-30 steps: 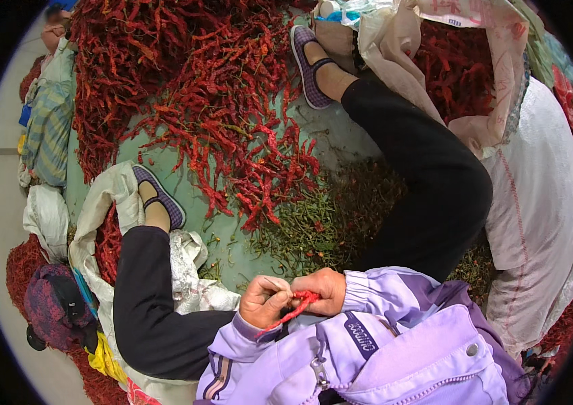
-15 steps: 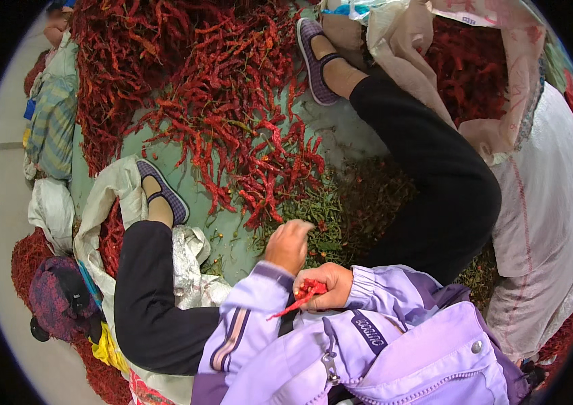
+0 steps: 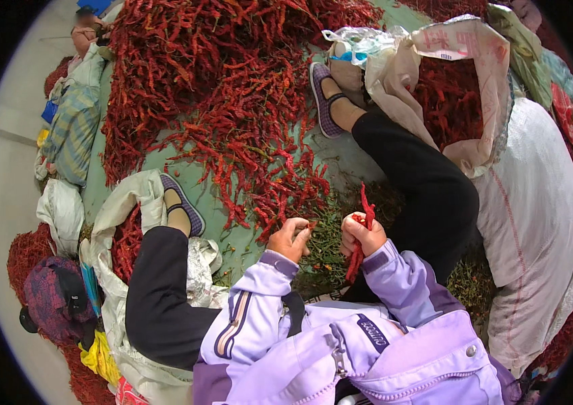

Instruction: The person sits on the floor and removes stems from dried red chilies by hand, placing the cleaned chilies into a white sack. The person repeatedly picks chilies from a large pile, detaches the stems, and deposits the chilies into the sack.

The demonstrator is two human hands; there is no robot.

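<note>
Lifted away from the lavender jacket (image 3: 415, 358) since the earlier frame, the right hand (image 3: 365, 236) is now held higher, closed around a few dried red chilies (image 3: 367, 202); their ends are left jutting above and below the fist, presumably so they can be reached. The left hand (image 3: 290, 240) is held apart from it, thumb and fingers curled; whether anything is pinched cannot be told. Between and beyond the hands, green stems (image 3: 323, 253) are piled. A chili heap (image 3: 226, 88) is spread ahead, probably for easy reach. An open woven sack (image 3: 472, 154) is set beside the right leg, its rim folded back, seemingly to keep it wide.
</note>
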